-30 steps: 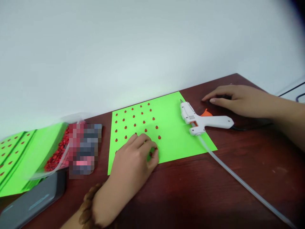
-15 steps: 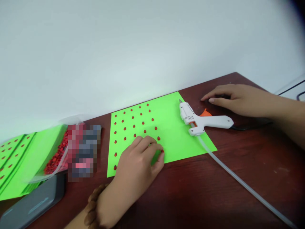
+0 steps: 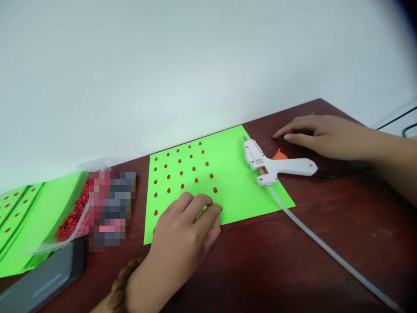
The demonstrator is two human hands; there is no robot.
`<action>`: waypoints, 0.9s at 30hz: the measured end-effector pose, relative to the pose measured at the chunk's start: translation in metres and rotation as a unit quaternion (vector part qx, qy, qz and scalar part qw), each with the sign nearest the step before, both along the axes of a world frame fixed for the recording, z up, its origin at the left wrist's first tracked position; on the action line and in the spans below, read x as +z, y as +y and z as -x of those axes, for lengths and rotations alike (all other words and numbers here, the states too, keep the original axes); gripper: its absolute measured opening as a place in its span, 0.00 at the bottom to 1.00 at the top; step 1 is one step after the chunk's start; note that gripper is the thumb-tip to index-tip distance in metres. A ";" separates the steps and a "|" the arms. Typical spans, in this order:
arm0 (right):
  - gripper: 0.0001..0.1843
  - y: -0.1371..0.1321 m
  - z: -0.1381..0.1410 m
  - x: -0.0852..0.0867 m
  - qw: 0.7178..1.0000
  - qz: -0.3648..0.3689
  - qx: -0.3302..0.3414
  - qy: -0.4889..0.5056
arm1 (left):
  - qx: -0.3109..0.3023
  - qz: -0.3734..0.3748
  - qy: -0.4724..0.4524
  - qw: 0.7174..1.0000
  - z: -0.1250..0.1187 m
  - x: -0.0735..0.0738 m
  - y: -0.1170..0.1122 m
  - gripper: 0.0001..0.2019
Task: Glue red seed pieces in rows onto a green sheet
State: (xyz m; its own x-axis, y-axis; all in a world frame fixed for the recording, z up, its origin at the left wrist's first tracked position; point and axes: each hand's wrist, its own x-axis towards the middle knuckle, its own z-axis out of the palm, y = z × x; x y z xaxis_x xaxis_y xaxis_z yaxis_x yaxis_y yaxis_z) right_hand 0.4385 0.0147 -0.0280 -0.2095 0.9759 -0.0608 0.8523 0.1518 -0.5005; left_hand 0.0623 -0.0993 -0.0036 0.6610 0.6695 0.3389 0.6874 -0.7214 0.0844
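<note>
My left hand (image 3: pixel 187 232), with a brown bead bracelet at its wrist, lies over the near edge of a bright green sheet (image 3: pixel 239 195). Its thumb and index finger are closed at a small red ladybug piece (image 3: pixel 221 208), which peeks out beside the fingertip. Rows of similar ladybug pieces (image 3: pixel 196 180) dot the left part of the sheet; my hand hides some. A white hot glue gun (image 3: pixel 282 166) with an orange trigger lies across the sheet's right edge, a long glue stick (image 3: pixel 325 248) sticking out of it. Beyond it, my right hand (image 3: pixel 325 137) rests on the table, fingers loosely extended, holding nothing.
At the left are a plastic bag of red pieces (image 3: pixel 73 217), a stack of green sheets (image 3: pixel 48 208), some with ladybugs, and a dark grey rectangular object (image 3: pixel 58 271). A wall (image 3: pixel 195 65) borders the dark red table (image 3: pixel 276 261). Black cables (image 3: pixel 397 115) run at the right.
The thumb of my left hand has drawn in under the index finger, and the hand sits slightly lower by the ladybug. My right hand and the glue gun stay put; the view has shifted slightly.
</note>
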 end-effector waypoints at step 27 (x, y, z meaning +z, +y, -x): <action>0.26 0.001 -0.001 0.002 1.000 0.002 -0.006 -0.013 | -0.016 -0.025 0.053 0.998 -0.001 0.000 -0.002 0.10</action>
State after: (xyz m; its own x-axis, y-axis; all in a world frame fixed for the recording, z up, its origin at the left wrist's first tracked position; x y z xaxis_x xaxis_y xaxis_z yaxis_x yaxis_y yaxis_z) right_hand 0.4393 0.0153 -0.0257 -0.1969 0.9779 -0.0700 0.8664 0.1402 -0.4792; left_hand 0.0630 -0.1017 -0.0036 0.7160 0.6311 0.2983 0.6669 -0.7447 -0.0254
